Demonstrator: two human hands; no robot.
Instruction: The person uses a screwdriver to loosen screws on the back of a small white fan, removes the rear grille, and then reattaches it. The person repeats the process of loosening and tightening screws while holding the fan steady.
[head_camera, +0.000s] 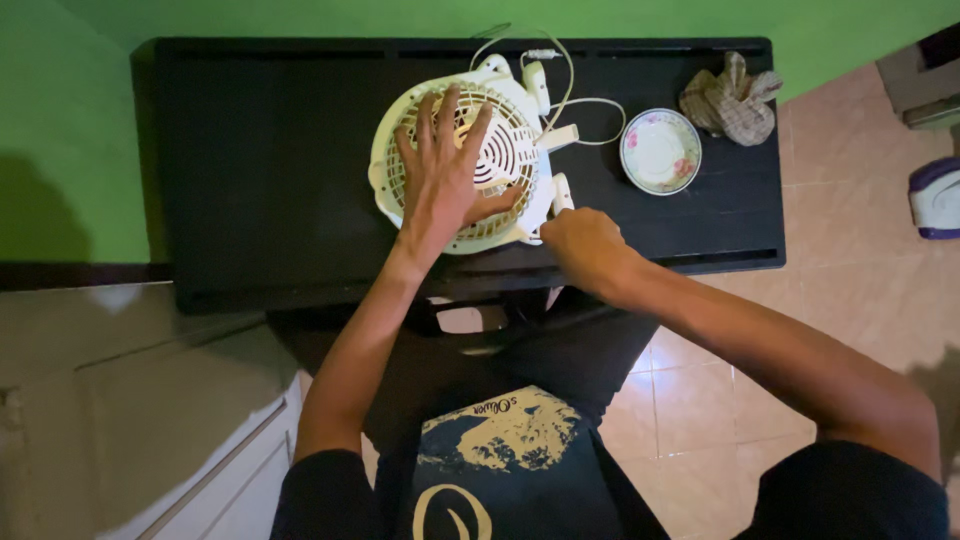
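A cream-coloured small fan (500, 160) lies face up on a black table (270, 150), its round grille upward. My left hand (445, 165) rests flat on the grille with fingers spread. My right hand (585, 245) is closed at the fan's lower right edge, by a cream foot or clip (561, 192); what its fingers pinch is hidden. A white cord (585, 100) loops from the fan's top right.
A small floral saucer (660, 150) sits right of the fan. A crumpled checked cloth (733, 100) lies at the table's back right corner. Green wall behind, tiled floor to the right, a white and purple object (935, 195) at the far right edge.
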